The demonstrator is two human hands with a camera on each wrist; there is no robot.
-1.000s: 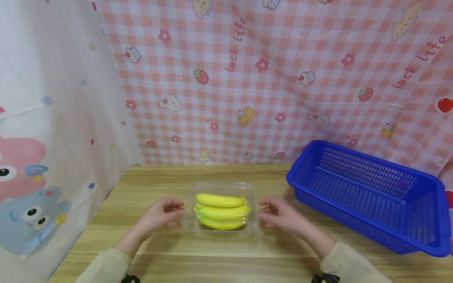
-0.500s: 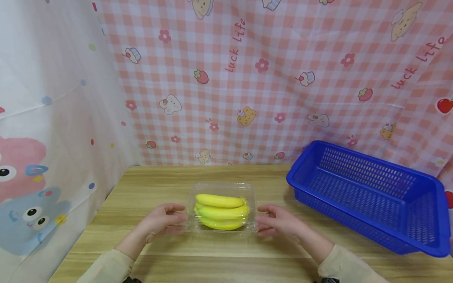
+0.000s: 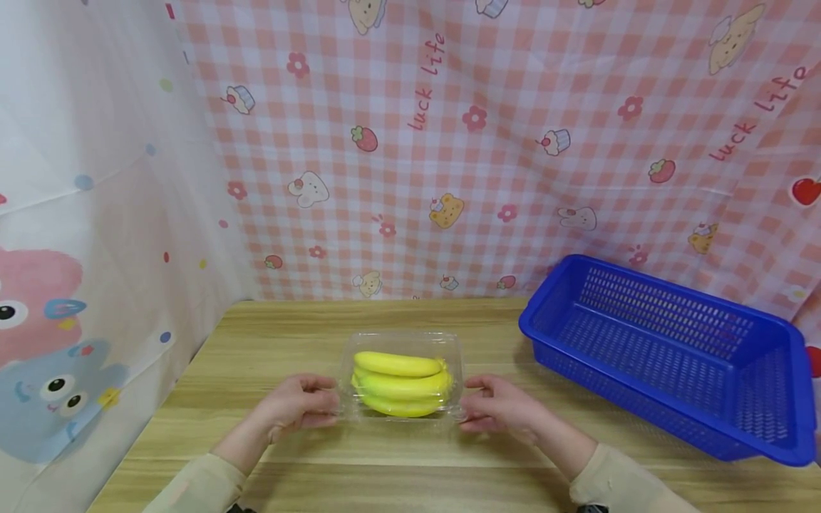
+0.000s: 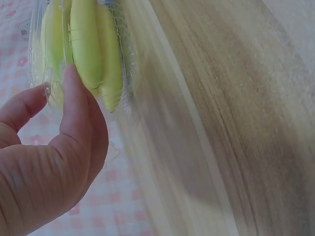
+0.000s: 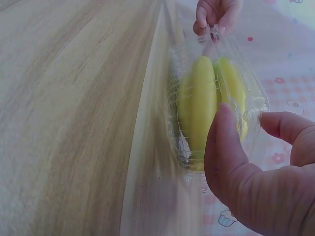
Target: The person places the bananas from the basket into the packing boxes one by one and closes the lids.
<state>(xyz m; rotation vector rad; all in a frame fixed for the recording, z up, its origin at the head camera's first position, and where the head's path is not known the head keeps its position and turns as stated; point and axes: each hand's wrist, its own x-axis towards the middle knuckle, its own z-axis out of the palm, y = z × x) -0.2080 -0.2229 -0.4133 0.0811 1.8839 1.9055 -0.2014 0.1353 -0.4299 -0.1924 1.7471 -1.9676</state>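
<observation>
A clear plastic clamshell box [image 3: 410,341] with yellow bananas [image 3: 403,387] inside lies at the middle of the wooden table, its lid over the fruit. My left hand [image 3: 296,405] pinches the box's left edge between thumb and fingers. On the opposite edge, my right hand [image 3: 503,407] does the same. The left wrist view has the left hand [image 4: 54,157] at the box's end, close to the greenish banana tips. From the right wrist, the right hand [image 5: 261,182] appears at the rim of the box [image 5: 256,91], with the other hand at the far end.
To the right stands a blue perforated plastic basket [image 3: 641,399], its near corner a short way from my right forearm. A pink checked curtain [image 3: 398,171] hangs behind the wooden table [image 3: 385,484], and a white printed one [image 3: 128,228] hangs at the left.
Both hands have moved slightly down and inward, going from beside the box to pinching its two edges. The box and bananas have stayed in place.
</observation>
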